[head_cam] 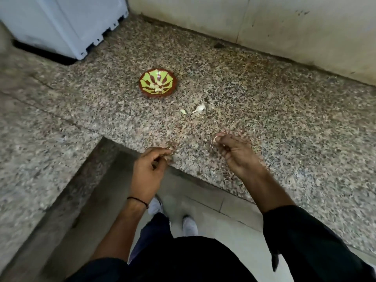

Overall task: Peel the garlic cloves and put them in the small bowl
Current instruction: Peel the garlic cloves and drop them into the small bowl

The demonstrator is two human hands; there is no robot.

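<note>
Pale garlic clove (215, 139) pinched at the fingertips of the right hand (234, 148), just above the speckled grey-brown granite counter (264, 102). Thumb and fingers curl round it. Skin on or off: too blurred to tell.

Left hand (149, 164) is at the counter's front edge, apart from the right, with its fingers curled in toward the thumb. A tan scrap shows at the fingertips, perhaps peel; cannot tell whether it is gripped.

Small round bowl (156, 95), brown rim and green-and-brown glazed inside, sits on the counter farther back, between the hands and the wall. Several pale peeled cloves (157, 87) lie in its bottom.

Between bowl and right hand, two loose pieces on the stone: a white pointed clove (200, 108) and a smaller pale piece (183, 111) just to its left, not touching.

Thin black thread band (138, 200) on the left wrist. Dark sleeve (305, 241) on the right forearm. White ribbed appliance body (71, 23) stands on the counter at top left. Stained pale tiled wall (264, 27) behind. White shoes (190, 224) on the grey floor (234, 220) below.
</note>
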